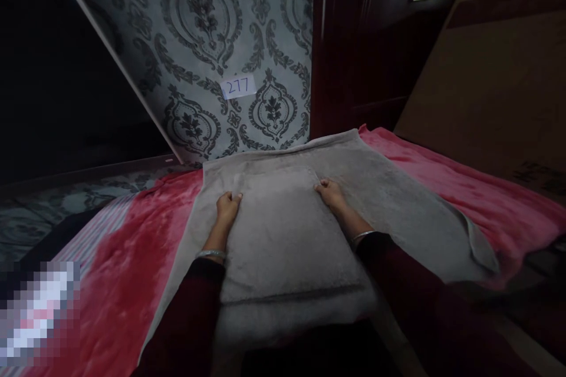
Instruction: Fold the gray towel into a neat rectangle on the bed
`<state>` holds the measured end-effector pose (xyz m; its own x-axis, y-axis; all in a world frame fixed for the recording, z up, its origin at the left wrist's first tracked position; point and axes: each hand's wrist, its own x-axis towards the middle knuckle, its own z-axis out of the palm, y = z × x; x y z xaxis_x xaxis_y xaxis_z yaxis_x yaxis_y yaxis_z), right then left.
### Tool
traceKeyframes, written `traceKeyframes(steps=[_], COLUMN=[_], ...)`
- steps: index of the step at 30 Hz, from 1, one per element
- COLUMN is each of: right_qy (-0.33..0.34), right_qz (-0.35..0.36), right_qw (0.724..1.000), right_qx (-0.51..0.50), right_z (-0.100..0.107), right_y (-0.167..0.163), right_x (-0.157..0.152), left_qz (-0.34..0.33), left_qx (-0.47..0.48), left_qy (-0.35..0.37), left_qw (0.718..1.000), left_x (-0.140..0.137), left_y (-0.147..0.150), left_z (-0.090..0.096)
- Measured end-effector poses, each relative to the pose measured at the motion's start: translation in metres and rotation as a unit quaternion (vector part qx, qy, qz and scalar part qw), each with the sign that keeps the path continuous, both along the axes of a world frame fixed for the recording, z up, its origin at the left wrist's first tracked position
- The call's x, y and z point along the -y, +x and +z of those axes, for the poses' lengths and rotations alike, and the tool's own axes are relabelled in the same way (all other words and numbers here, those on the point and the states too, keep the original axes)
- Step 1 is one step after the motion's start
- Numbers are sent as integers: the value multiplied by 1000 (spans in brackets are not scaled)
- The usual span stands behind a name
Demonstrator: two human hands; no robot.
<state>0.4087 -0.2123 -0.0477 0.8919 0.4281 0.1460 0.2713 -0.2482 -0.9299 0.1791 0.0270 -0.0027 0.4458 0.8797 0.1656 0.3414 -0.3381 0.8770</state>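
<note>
A folded grey towel lies flat on a larger spread grey cloth. Its left edge, near the far corner, is pinched by my left hand, which is closed. On the opposite edge my right hand is likewise closed, gripping the towel by its far right corner. The towel's upper surface is mostly smooth, with a dark crease across its near part. Whether towel and cloth are one joined piece, I cannot tell. My dark sleeves cover parts of the cloth on both sides.
Red and pink blankets spread out beneath the grey cloth. A patterned wall with a paper label reading 277 rises behind. At the right leans a large cardboard box; a dark screen stands at the left.
</note>
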Motion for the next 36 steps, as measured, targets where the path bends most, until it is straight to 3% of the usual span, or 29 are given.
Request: traceKeyframes(steps=[5, 12, 20, 25, 28, 32, 36], right_qy=[-33, -74, -119, -273, -319, -288, -180], right_qz=[-35, 5, -40, -51, -47, -46, -21], right_qw=[999, 995, 991, 950, 935, 948, 977], right_qx=[-18, -70, 41, 139, 145, 130, 113], right_z=[0, 19, 16, 12, 10, 7, 3], right_y=[-3, 9, 6, -1, -4, -1, 7], right_x=[3, 5, -2, -7, -8, -7, -1], left_qz=[-17, -68, -16, 5, 5, 4, 0], left_qx=[-20, -18, -41, -95, -126, -140, -140], left_qy=[4, -25, 66, 102, 104, 108, 102], left_qw=[1000, 997, 997, 990, 986, 984, 985], left_x=[-10, -21, -17, -15, -16, -15, -14], left_y=[-1, -3, -3, -2, -1, 0, -1], left_z=[-10, -17, -14, -12, -11, -8, -6])
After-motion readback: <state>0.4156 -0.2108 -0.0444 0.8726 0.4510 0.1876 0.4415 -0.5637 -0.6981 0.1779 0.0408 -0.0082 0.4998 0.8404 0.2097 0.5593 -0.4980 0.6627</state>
